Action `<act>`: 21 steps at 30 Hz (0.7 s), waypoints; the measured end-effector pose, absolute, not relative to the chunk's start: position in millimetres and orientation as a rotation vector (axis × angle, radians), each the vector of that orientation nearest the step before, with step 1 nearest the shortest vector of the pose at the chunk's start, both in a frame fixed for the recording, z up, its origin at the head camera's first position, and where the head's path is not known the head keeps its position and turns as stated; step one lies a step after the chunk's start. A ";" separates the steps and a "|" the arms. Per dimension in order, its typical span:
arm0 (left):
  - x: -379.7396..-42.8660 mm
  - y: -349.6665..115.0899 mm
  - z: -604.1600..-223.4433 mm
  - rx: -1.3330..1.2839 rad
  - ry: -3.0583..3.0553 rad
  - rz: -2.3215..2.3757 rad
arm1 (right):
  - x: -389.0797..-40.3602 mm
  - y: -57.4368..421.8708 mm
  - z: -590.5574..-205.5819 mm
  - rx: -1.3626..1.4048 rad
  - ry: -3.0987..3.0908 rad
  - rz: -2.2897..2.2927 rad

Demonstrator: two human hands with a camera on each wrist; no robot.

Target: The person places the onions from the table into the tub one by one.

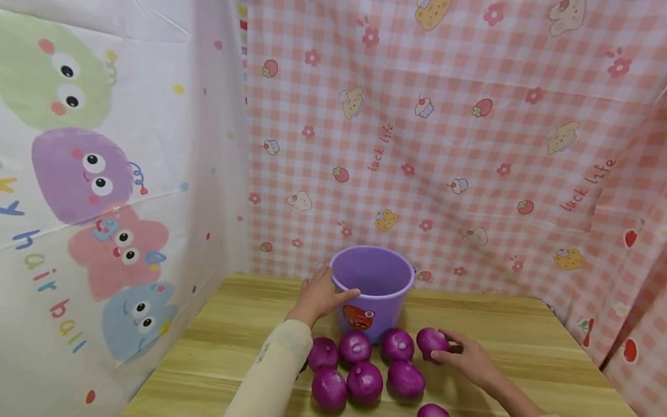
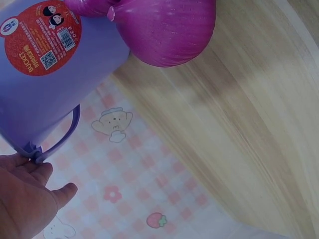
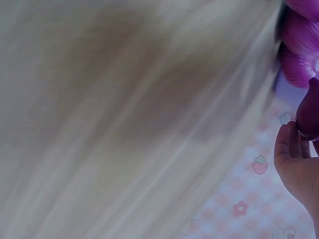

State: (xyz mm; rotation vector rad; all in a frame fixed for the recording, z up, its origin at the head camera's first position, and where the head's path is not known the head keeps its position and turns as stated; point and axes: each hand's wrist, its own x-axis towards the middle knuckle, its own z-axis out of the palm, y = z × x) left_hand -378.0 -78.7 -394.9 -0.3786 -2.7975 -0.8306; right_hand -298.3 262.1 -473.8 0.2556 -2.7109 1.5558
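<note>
Just right of bucket (image 1: 387, 315), I pinch onion (image 1: 428, 343) between thumb and fingers of right hand (image 1: 467, 358); can't tell whether lifted. Likely firm, fairly heavy, smooth, could slip; best held round widest part. Left hand (image 1: 316, 296), spread, touches bucket's rim. Other onions (image 1: 365, 383) crowd left and nearer me; free room right, table (image 1: 521, 333) edge well apart.

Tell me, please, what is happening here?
A person's left hand touches a purple plastic bucket at its rim. The right hand holds a round purple onion. Six similar onions lie in two rows on the yellowish wood-grain table before the bucket; another onion shows partly at the head view's lower edge.
</note>
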 end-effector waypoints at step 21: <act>-378.7 -79.1 -394.9 -0.380 -2.803 -0.835 | -329.2 234.4 -402.5 0.299 -2.553 1.574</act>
